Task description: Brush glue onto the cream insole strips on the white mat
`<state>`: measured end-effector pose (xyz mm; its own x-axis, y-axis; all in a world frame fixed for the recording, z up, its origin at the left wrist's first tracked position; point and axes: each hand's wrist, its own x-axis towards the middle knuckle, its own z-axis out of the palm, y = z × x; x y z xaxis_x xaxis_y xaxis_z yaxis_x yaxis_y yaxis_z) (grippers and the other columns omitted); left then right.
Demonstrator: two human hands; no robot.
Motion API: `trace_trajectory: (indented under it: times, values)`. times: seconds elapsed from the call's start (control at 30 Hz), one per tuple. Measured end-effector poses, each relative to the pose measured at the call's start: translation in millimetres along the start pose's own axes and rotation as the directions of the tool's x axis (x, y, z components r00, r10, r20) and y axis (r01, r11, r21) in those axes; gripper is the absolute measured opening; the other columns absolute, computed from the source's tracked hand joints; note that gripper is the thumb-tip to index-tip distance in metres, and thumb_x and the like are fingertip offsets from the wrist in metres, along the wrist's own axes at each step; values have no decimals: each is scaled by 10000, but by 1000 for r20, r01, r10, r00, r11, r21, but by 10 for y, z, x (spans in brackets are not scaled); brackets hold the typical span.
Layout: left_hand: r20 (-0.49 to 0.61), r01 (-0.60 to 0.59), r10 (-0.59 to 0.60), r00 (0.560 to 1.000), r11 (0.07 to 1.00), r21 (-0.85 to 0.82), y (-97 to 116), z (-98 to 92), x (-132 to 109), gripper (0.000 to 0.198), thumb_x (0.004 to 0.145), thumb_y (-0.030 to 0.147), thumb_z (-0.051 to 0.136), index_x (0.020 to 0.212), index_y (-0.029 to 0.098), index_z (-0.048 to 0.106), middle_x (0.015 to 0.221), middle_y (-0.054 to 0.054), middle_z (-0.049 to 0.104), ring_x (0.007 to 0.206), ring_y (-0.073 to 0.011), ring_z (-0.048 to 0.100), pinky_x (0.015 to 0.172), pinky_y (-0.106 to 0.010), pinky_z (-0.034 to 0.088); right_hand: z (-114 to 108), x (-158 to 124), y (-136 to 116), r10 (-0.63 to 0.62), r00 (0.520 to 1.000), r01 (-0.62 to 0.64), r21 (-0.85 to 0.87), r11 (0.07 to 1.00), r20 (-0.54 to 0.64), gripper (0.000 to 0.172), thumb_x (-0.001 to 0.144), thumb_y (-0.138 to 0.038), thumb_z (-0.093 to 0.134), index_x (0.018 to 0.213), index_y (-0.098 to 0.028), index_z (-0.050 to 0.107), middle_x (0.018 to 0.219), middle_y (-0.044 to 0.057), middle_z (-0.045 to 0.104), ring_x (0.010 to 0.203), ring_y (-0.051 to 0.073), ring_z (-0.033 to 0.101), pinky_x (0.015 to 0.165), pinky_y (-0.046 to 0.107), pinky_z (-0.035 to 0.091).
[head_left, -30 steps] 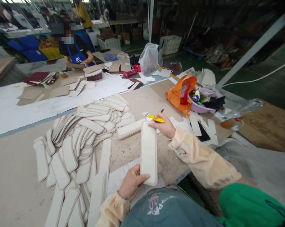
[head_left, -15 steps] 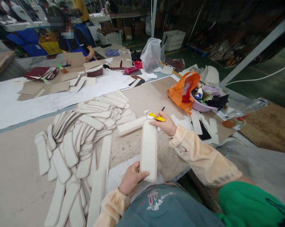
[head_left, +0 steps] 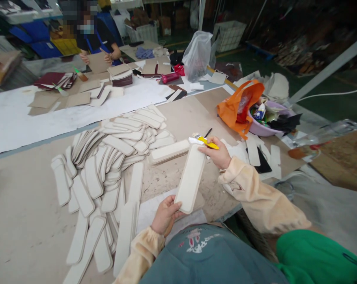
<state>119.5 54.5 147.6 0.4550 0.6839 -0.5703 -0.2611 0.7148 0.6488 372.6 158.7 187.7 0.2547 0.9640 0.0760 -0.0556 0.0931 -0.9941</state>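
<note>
My left hand (head_left: 165, 215) grips the near end of a long white rounded piece (head_left: 191, 177) that slants up to the right above the table. My right hand (head_left: 216, 152) is closed round a yellow-handled brush (head_left: 206, 141), whose tip sits at the far end of that piece. A short stack of the same white pieces (head_left: 169, 152) lies just beyond it. A big fanned-out heap of white pieces (head_left: 107, 165) covers the table to the left.
An orange bag (head_left: 236, 107) and a lilac bowl (head_left: 265, 128) of odds and ends stand at the right, with loose cut pieces and a black one (head_left: 262, 165) near the table's edge. A person in a blue apron (head_left: 92, 37) handles brown sheets at the far table.
The white piece has tilted from nearly upright to slanting right, and both hands have shifted slightly right and up. The far person has lifted a brown sheet.
</note>
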Motion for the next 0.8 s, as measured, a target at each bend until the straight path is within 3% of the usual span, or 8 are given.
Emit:
trace_trajectory:
  times: [0.13,0.3,0.4,0.53,0.67,0.8]
  values:
    - [-167,-83,84,982,996,9,26,-127,100,319,655,294,721,871,119,565,841,-45,642,744,-134,596,670,-267,506,-75,-15,159,-13,999,7,-127,992,-42,378,630,-337,719,785,-210,399,685,-60,492,603,101,445,582,231,363]
    - [-386,-150,164,908,987,66,188,-432,354,368,540,355,771,742,115,578,699,-12,619,642,-105,574,611,-231,485,-170,-44,475,-20,998,-2,-343,939,-61,346,650,-380,686,789,-206,422,721,-37,533,615,119,472,584,238,387]
    - [-414,-164,228,881,969,184,413,-587,577,395,536,428,737,711,115,570,660,-11,596,604,-104,554,581,-232,470,-144,1,638,-18,996,-23,-442,897,-87,312,681,-411,651,767,-207,430,707,-38,539,605,118,475,585,234,391]
    - [-415,-161,390,822,858,488,802,-717,970,409,579,528,612,695,141,551,635,1,562,581,-107,523,571,-245,455,-7,219,767,-76,982,-39,-574,818,-174,285,707,-438,611,748,-210,445,638,-48,519,559,115,455,559,229,367]
    - [-439,-67,465,769,741,668,1161,-831,1401,341,618,501,552,692,168,565,588,15,523,553,-115,486,532,-236,400,138,533,893,-119,976,-25,-639,769,-181,264,720,-436,577,767,-214,443,624,-50,522,536,117,452,563,237,359]
    - [-434,71,553,711,558,827,1414,-913,1726,289,654,468,535,630,181,562,547,5,505,587,-150,491,568,-261,355,203,780,1070,-125,981,-14,-691,723,-151,237,720,-415,556,764,-213,443,658,-38,535,572,127,465,590,247,357]
